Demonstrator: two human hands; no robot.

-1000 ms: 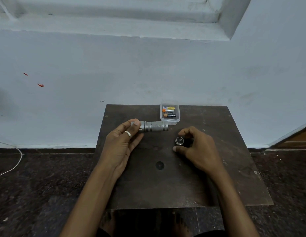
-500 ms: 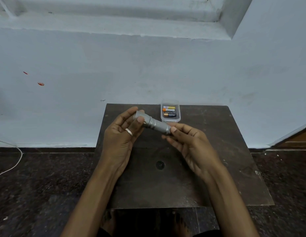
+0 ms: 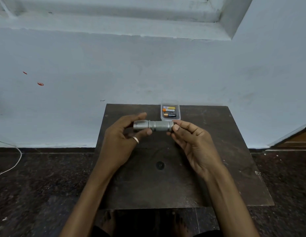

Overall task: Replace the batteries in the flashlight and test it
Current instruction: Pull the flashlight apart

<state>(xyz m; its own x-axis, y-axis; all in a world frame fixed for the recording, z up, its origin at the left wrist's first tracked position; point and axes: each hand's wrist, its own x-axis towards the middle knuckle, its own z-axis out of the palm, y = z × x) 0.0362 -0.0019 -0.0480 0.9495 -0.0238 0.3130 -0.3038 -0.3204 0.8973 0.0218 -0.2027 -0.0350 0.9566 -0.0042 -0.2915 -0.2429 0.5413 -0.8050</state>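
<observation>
Flashlight [image 3: 153,126] held level between left hand [image 3: 122,139] and right hand [image 3: 194,142].

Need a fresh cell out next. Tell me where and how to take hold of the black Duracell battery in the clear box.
Pinch the black Duracell battery across its middle from straight above, probably with the right hand. It lies flat, nearest in the clear box, whose walls block its ends and a second battery lies close behind, so only the top is free. Both hands hold the flashlight now.
</observation>
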